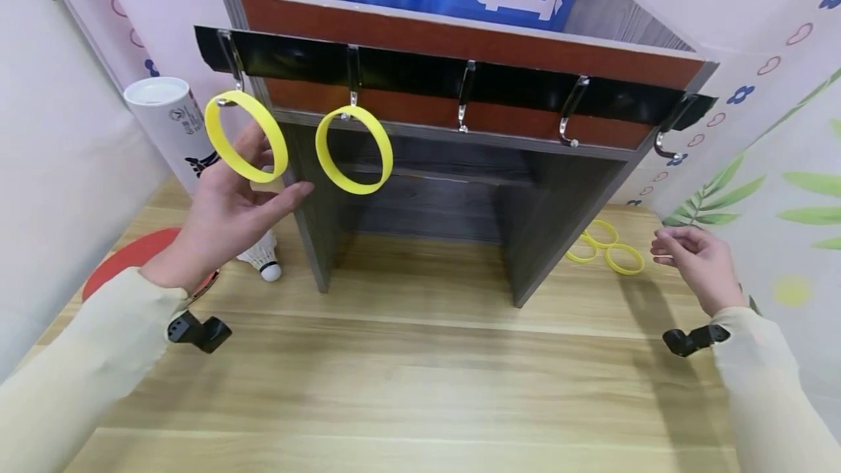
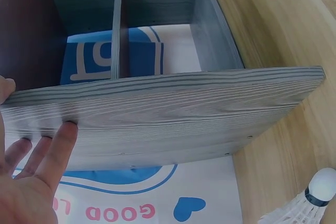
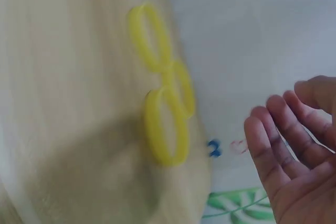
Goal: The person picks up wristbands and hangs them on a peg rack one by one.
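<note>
A small grey wooden shelf (image 1: 420,203) stands with a black hook strip (image 1: 407,68) across its front. Yellow rings (image 1: 355,187) hang from the two leftmost hooks. My left hand (image 1: 226,199) grips the shelf's left side panel (image 2: 157,119), fingers on the outer face and thumb at the front edge. In the head view, one hanging ring partly overlaps this hand. My right hand (image 1: 699,265) is over the table's right side with loosely bent fingers, holding nothing. Left of it, three yellow rings (image 1: 624,260) lie on the table, touching or nearly touching.
To the left stand a white shuttlecock tube (image 1: 164,115), a shuttlecock (image 1: 266,261) and a red paddle (image 1: 131,258), partly covered by my left arm. Printed cloth (image 1: 782,115) hangs on the right. Light wood tabletop (image 1: 420,385) lies in front of the shelf.
</note>
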A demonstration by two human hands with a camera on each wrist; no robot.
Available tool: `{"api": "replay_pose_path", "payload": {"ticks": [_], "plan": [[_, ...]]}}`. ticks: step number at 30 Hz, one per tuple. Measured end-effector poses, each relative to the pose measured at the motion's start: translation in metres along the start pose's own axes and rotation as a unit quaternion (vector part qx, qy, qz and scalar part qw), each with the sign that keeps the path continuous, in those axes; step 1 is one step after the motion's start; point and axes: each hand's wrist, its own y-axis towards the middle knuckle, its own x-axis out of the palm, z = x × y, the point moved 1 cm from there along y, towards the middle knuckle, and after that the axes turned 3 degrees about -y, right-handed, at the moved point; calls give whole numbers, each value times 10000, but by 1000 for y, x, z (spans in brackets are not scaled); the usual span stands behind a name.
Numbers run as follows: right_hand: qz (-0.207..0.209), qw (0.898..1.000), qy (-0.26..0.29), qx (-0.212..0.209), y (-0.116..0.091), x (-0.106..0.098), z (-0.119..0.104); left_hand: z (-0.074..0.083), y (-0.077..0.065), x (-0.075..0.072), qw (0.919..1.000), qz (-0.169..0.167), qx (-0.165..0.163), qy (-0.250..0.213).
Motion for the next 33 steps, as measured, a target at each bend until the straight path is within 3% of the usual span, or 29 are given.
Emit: {"api": "replay_pose_path", "payload": {"ticks": [5,12,17,22,33], "plan": [[245,9908,-1304,255,5,-2,18,0,0,2,10000,15,20,-38],[96,9527,-2971,625,11,-4,30,2,1,1,10000,10,-19,-8],[-65,9372,-3361,929,14,-4,40,0,0,2,10000,-34,-27,-38],[-189,9195,-3815,930,20,-1,48,0,2,2,9999,-31,-7,-117],[-255,9083,-3858,1596,30,1,49,0,-1,3,9999,4,-42,-143]]}}
